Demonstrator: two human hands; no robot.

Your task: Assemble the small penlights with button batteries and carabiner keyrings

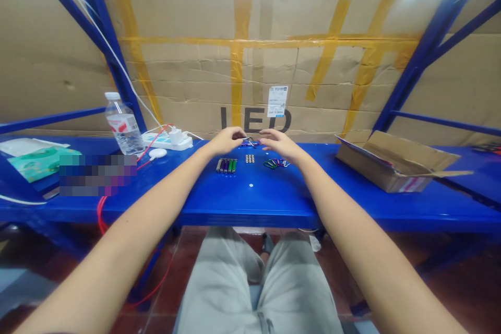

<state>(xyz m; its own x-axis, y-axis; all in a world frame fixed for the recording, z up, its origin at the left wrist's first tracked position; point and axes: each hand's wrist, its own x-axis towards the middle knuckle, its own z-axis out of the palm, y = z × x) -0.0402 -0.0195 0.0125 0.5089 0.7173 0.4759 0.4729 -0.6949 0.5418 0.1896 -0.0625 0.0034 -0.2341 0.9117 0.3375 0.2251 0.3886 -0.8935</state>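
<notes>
My left hand (pixel 227 140) is at the back middle of the blue table, its thumb and fingers curled together by a thin, pale piece too small to name. Facing it, my right hand (pixel 278 142) has its fingers apart and nothing visible in them. Between the hands lies a small cluster of thin metal and blue pieces (pixel 249 143), partly hidden. Nearer me is a row of small purple, green and silver tubes (pixel 226 165). Beside them sit several small round silver pieces (pixel 249 158), then a fan of coloured carabiners (pixel 276 163) below my right hand.
An open cardboard box (pixel 385 164) stands at the right. On the left are a water bottle (pixel 124 128), a white power strip (pixel 166 140) with cables, and a green packet (pixel 43 162). A large cardboard sheet (pixel 195 78) marked LED closes off the back. A white dot (pixel 251 185) lies in front.
</notes>
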